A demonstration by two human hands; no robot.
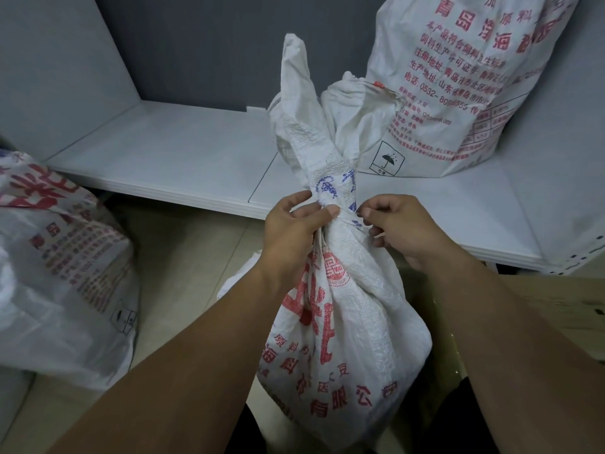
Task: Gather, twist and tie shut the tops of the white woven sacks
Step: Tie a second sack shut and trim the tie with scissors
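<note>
Tying seems the step in hand on the sack point(340, 306) at lower centre: left hand point(291, 227) clenches its twisted neck, right hand point(402, 227) pinches the neck's other side, so knotting needs steady tension.

Left grip point(294, 224) is wrapped round the twisted neck point(340, 204) of the white sack point(353, 322), thumb laid across it. Right grip point(399, 227) comes in from the other side, curled fingertips pinching at that neck. Above both grips the loose top point(294, 93) stands up. Beyond them, a tied sack point(357, 113) and a big printed sack point(474, 77) sit on the white surface point(163, 152).
</note>
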